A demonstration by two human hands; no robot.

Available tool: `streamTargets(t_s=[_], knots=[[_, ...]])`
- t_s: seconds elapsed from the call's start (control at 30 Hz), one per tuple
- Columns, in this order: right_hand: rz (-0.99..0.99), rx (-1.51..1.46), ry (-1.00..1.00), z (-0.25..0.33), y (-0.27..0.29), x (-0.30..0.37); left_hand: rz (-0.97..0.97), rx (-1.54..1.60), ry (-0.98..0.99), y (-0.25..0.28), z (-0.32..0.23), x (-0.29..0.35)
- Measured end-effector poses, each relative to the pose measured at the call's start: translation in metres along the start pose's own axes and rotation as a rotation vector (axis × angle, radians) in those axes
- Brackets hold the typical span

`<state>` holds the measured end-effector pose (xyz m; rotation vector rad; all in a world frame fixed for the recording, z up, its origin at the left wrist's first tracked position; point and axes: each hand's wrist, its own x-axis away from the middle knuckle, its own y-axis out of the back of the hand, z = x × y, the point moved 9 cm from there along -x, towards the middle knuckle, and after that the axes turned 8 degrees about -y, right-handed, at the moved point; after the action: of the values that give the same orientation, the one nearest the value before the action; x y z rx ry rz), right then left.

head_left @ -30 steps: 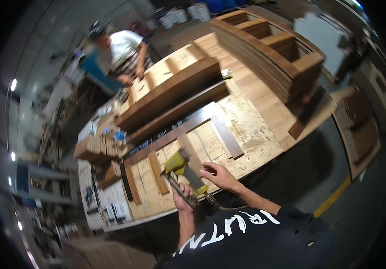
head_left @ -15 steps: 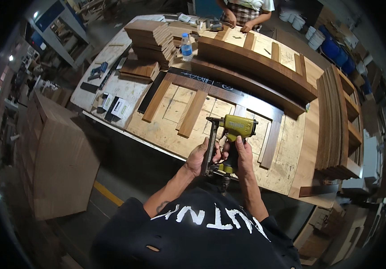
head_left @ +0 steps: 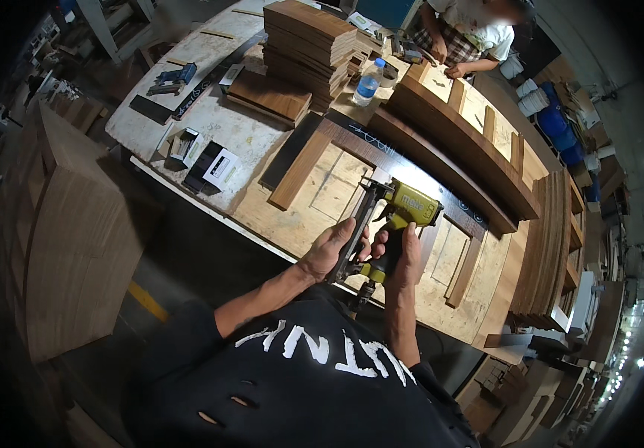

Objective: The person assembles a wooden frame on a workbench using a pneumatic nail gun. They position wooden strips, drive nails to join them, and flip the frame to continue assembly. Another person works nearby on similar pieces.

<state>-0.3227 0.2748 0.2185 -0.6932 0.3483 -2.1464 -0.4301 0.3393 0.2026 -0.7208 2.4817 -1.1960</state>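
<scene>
A yellow-green pneumatic nail gun [head_left: 415, 204] is held in front of my chest, above the near side of the workbench. My left hand [head_left: 328, 251] is wrapped along its long dark magazine. Around the black grip closes my right hand [head_left: 404, 257], its thumb resting near the yellow body. Behind the tool lies a flat brown board [head_left: 359, 147] with wooden slats running toward me: one slat [head_left: 301, 166] at the left, another [head_left: 464, 273] at the right. The tool and my hands hide part of this work.
Long brown boards [head_left: 456, 142] stand behind, beside a water bottle [head_left: 367, 84] and a board stack [head_left: 305, 56]. Small boxes [head_left: 214, 167] and a blue nail gun [head_left: 175, 78] lie left. Stacked panels [head_left: 540, 257] are right, a wooden cabinet [head_left: 83, 246] left. Another person [head_left: 468, 41] works opposite.
The view has turned, so the bench appears rotated and the boxes and board stack look nearer. Both hands keep hold of the nail gun, which now appears more tilted.
</scene>
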Motion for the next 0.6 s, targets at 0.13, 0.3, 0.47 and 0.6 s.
streamTargets(t_s=[0.13,0.3,0.47,0.6], knots=[[0.026,-0.08,0.008,-0.009,-0.03,-0.016,0.083,0.049,-0.001,0.011,-0.032,0.0],[-0.011,-0.134,0.032,-0.022,-0.047,-0.028,0.121,0.1,-0.02,0.016,-0.064,0.0],[0.006,-0.171,0.007,-0.031,-0.056,-0.04,0.148,0.055,-0.025,0.022,-0.081,-0.007],[0.086,-0.166,0.037,-0.029,-0.075,-0.048,0.168,0.018,-0.064,0.03,-0.094,-0.01]])
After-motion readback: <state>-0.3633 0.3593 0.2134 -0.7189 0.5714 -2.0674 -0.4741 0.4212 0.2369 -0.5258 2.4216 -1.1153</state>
